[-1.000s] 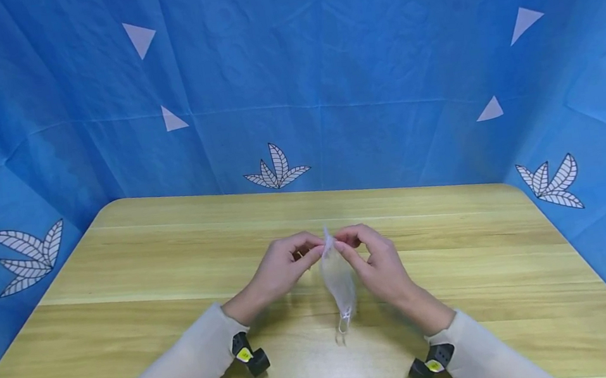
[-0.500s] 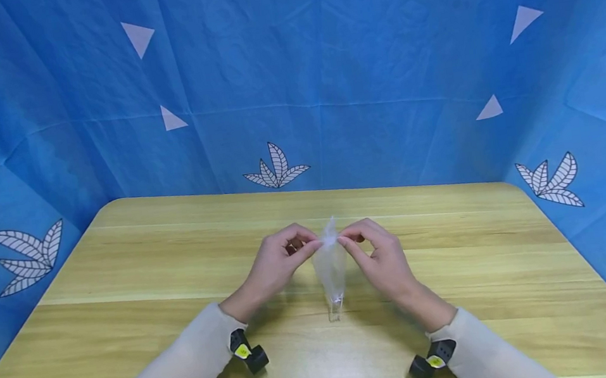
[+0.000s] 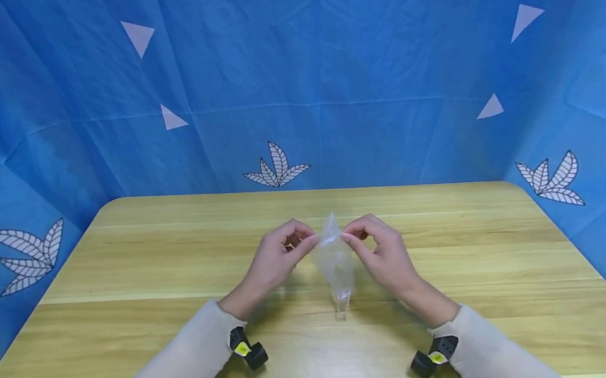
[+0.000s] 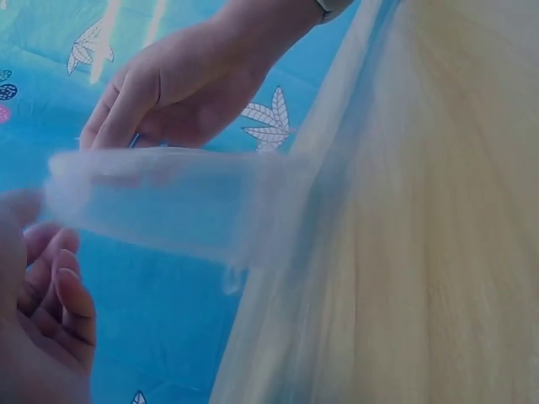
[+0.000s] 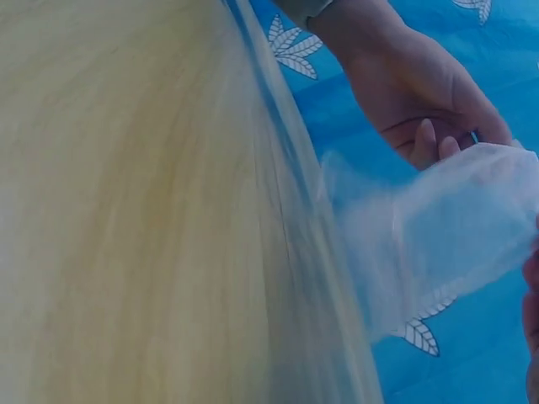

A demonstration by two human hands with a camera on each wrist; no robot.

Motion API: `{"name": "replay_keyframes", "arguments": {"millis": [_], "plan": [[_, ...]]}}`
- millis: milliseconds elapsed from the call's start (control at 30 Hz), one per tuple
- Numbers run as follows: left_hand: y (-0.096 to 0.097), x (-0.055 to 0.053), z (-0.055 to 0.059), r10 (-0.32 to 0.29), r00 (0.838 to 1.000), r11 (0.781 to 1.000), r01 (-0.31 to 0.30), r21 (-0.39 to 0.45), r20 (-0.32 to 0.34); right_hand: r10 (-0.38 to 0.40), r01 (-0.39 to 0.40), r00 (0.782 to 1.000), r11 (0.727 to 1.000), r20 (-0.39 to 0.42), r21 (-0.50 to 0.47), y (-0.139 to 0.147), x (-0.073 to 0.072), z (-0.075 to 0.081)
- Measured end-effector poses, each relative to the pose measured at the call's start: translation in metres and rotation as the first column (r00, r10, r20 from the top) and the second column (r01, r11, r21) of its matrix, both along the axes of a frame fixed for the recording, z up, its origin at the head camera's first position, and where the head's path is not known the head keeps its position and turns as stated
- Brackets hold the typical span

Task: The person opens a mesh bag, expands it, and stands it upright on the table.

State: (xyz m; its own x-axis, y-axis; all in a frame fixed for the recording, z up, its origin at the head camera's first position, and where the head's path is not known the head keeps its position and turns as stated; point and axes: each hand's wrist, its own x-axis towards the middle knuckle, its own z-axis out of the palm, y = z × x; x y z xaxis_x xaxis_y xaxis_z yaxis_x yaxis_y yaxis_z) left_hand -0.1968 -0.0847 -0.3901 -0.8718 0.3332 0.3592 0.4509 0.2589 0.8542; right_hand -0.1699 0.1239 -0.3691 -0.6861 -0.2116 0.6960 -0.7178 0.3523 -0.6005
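Observation:
A small translucent whitish bag [image 3: 339, 270] of thin see-through material hangs between both hands over the middle of the table, with thin loops dangling from its narrow lower end. My left hand [image 3: 274, 258] pinches its left edge near the top between thumb and index finger. On the opposite edge, the thumb and index finger of my right hand [image 3: 385, 256] pinch it at the same height. Between them the upper part is drawn wide, and a pointed tip rises above the fingers. In the left wrist view, the bag [image 4: 160, 202] looks flat and blurred, with a small loop below.
A wood-grain table [image 3: 173, 251] lies under both arms. Behind it hangs a blue curtain [image 3: 378, 64] with white leaf and triangle prints. Each wrist wears a black strap camera over a light sleeve [image 3: 177, 371].
Both hands have risen slightly and spread a little apart. The bag's top, bunched between the fingertips a second ago, is now wider, and its lower end hangs higher in view.

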Motion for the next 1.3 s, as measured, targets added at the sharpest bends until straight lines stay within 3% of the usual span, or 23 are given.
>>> {"name": "replay_keyframes", "arguments": {"millis": [167,333,767,900,1133,1300], "plan": [[0.002,0.002,0.0,-0.036,0.997,0.998,0.039,-0.043,0.069,0.011,-0.01,1.0,0.999,-0.006,0.039,0.003,-0.01,-0.02],[0.003,0.004,0.0,-0.021,0.998,0.995,0.028,-0.098,0.066,0.027,-0.026,1.0,0.998,-0.004,0.063,0.005,-0.013,-0.03],[0.002,0.003,0.0,0.077,0.996,0.995,-0.079,-0.055,-0.038,-0.013,0.012,1.0,0.998,0.002,0.068,0.006,-0.012,-0.03],[0.002,0.002,0.0,0.104,0.993,0.994,-0.105,-0.024,-0.065,-0.017,0.014,0.999,0.997,0.036,0.076,0.005,-0.011,-0.029],[0.002,0.002,-0.001,0.089,0.995,0.996,-0.089,0.003,-0.05,-0.013,0.006,0.993,0.998,0.115,0.057,0.003,-0.008,-0.024],[0.005,0.004,-0.002,0.06,0.997,0.998,-0.059,0.004,-0.054,-0.009,-0.001,0.992,0.997,0.126,0.08,0.004,-0.011,-0.028]]}}
